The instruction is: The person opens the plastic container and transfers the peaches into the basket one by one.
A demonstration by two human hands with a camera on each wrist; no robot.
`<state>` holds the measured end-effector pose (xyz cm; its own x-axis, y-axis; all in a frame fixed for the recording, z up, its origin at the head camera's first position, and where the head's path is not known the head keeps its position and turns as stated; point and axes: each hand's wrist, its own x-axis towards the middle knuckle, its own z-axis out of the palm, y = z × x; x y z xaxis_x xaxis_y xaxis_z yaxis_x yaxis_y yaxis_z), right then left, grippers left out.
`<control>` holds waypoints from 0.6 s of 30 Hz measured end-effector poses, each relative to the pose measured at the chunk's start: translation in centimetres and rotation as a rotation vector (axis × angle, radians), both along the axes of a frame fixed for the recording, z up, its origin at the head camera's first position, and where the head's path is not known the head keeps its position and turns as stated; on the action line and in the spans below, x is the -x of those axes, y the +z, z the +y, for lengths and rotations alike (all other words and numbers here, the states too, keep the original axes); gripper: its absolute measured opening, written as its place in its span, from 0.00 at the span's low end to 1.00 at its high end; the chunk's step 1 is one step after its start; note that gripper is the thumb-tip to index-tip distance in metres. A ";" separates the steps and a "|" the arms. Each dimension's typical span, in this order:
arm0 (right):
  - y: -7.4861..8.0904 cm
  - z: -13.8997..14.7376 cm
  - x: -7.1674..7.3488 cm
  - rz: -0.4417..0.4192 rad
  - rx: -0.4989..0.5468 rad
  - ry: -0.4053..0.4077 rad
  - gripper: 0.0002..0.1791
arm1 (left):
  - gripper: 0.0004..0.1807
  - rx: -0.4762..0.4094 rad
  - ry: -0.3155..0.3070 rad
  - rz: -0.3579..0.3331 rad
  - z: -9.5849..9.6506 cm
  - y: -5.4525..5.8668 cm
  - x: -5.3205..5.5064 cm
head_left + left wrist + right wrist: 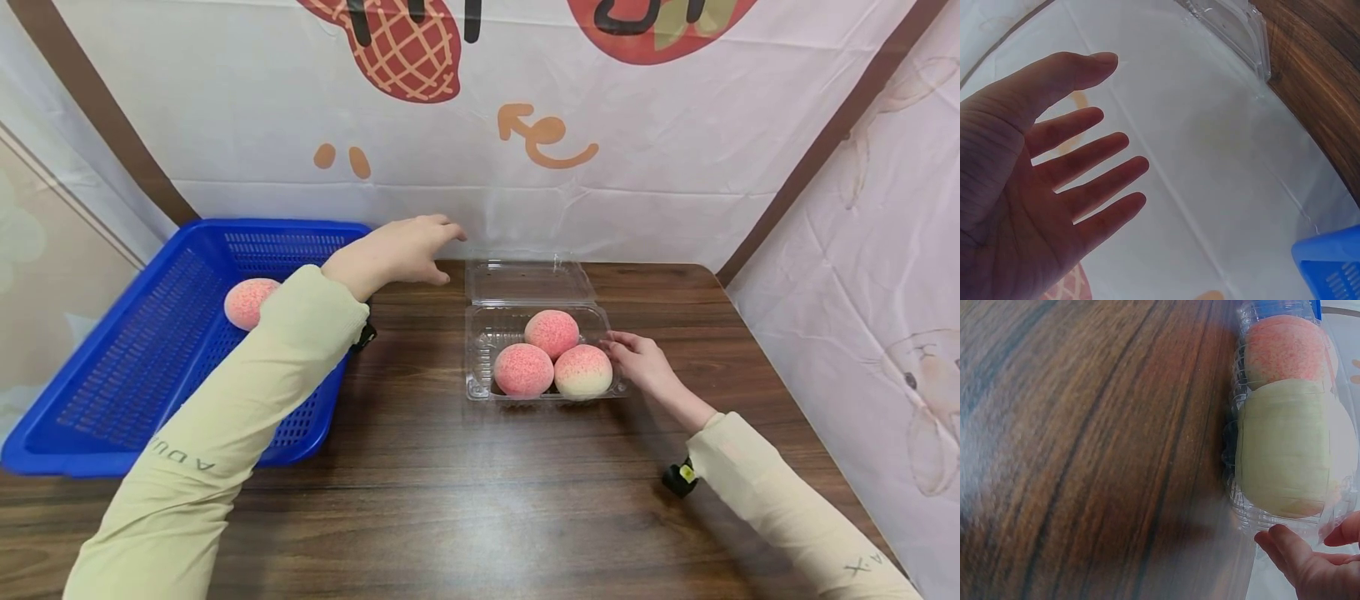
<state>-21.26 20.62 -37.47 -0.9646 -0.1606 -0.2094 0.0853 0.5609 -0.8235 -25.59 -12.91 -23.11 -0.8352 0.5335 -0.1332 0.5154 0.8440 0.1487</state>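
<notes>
A clear plastic clamshell box [483, 354] stands on the table with its lid [528, 282] folded back. Inside lie three round, speckled pink-and-cream peaches, one at the back [551, 333], one at front left [523, 370] and one at front right [583, 372]. My right hand [641, 362] pinches the box's right edge between thumb and fingers; the right wrist view shows its fingertips [1282, 540] at the clear wall. My left hand [401, 250] hovers in the air left of the lid, fingers spread and holding nothing. Another peach [250, 302] lies in the blue basket [112, 408], partly behind the left sleeve.
The blue basket takes up the left side of the brown wood-grain table [480, 517]. A white printed cloth [420, 142] hangs along the table's back edge, and another cloth [847, 250] hangs at the right.
</notes>
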 end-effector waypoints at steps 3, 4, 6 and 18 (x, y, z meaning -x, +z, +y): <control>0.0 0.0 0.0 -0.001 0.013 -0.001 0.25 | 0.32 0.008 0.000 -0.008 0.4 -0.1 -0.1; -0.1 0.0 0.0 0.000 0.013 0.001 0.25 | 0.32 0.011 0.001 -0.010 0.6 -0.1 -0.1; -0.1 0.0 0.0 0.002 0.016 -0.002 0.25 | 0.32 0.016 0.001 -0.012 0.8 -0.2 -0.1; -0.3 0.1 0.0 0.009 0.026 0.000 0.24 | 0.33 0.022 -0.037 -0.008 2.1 -0.9 -0.2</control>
